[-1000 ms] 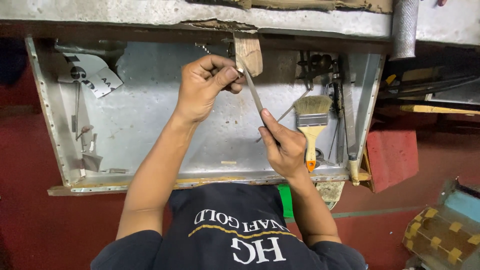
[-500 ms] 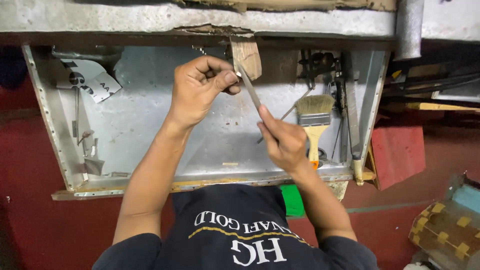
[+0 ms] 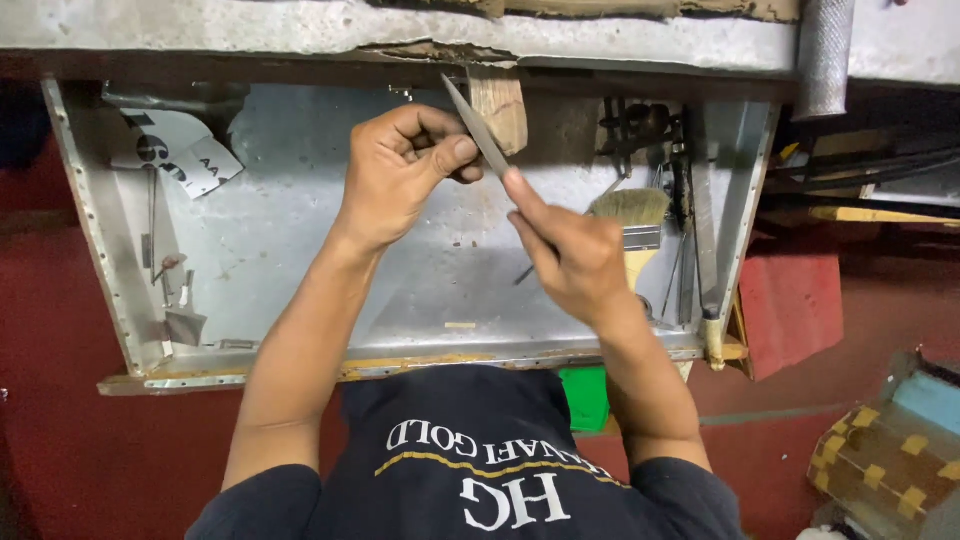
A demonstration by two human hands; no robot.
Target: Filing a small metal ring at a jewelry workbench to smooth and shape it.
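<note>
Both forearms reach forward over the person's dark shirt (image 3: 460, 460) into a metal tray (image 3: 300, 250); the left hand (image 3: 400, 175) is curled into a loose fist, knuckles up, thumb pressed sideways toward the index finger; between them it pinches something very small, too small to make out, held against a thin metal file (image 3: 475, 125); the right hand (image 3: 570, 250) sits lower and nearer the body, wrist bent, index finger stretched straight along the file and the other fingers closed round its lower end; so both hands are shut, the right gripping the file, the left nipping the tiny piece; the file slants up and away from the right grip, crosses just past the left thumb, and its tip ends in front of a wooden block (image 3: 500, 105) fixed under the tray's upper edge; the file's handle end is hidden inside the right palm, and a dark thin rod showing below that hand may or may not belong to it; just beyond the right knuckles a brush (image 3: 630, 215) lies with pale bristles, its handle half covered by the hand; further right a cluster of dark tools is too shadowed to tell apart; well left of the left grip lie a white paper scrap (image 3: 175, 150) and some small bits of metal.
</note>
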